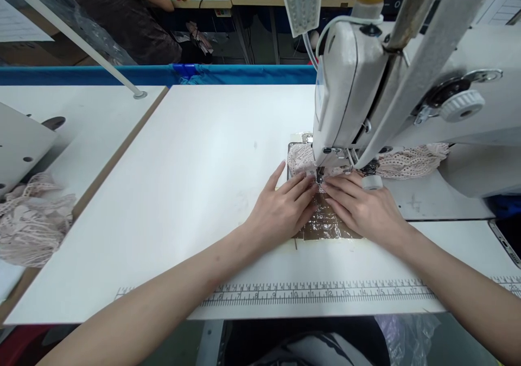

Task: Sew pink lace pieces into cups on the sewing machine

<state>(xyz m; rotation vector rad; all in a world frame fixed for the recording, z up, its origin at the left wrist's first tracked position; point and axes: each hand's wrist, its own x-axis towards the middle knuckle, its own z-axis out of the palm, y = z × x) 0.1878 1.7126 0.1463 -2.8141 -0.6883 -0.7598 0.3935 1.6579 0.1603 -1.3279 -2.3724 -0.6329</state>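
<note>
Pale pink lace fabric (300,158) lies under the needle area of a white sewing machine (340,78), and more of it (415,161) is bunched to the right behind the machine head. My left hand (285,206) rests just left of the needle, fingers spread, fingertips at the lace edge. My right hand (360,203) lies flat to the right of the needle, fingers stretched towards it and slightly apart. Both hands press down beside the presser foot. Between them, brown plate covered in shiny clear tape (325,222) shows on the table.
The white table (195,165) has a printed ruler (293,294) along its front edge. Another lace bundle (36,219) sits at the far left. A phone (507,235) lies at the right edge. Beyond a blue cloth rail (252,74), a person (122,18) is at another table.
</note>
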